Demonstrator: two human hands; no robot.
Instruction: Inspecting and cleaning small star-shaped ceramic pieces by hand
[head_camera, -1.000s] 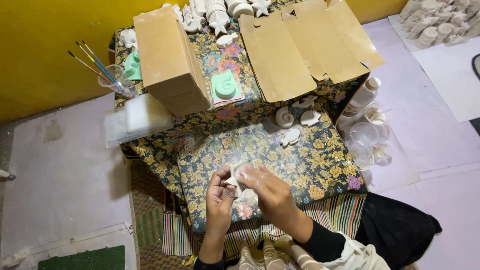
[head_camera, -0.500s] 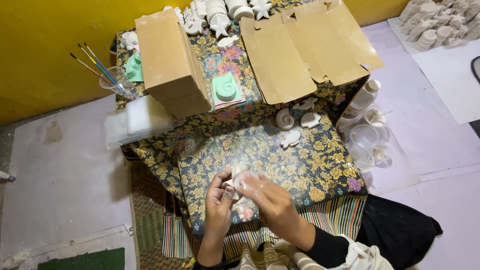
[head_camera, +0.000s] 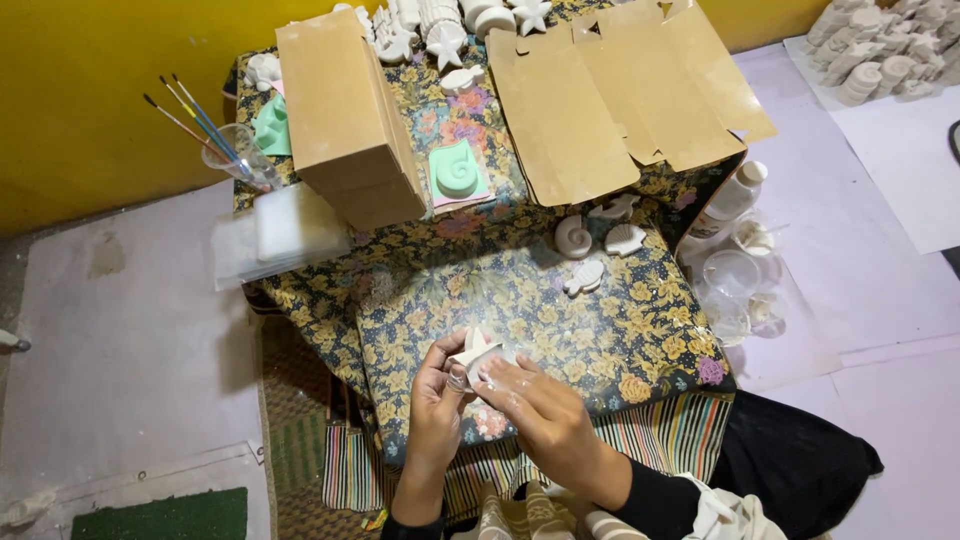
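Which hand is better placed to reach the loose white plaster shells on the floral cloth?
Probably the right hand: it lies on the side of the white plaster shells, while the left hand grips the white plaster star.

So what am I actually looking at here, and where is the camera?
There is no machine: a person wears a camera on the head, so you look straight down at their own two hands. The left hand and right hand together hold a small white star-shaped figure over a low table covered in flowered cloth. On the table lie more white shell figures, a green mould, a closed cardboard box and a flattened one. A cup of paintbrushes stands at the left edge, and a white bottle stands on the floor to the right.
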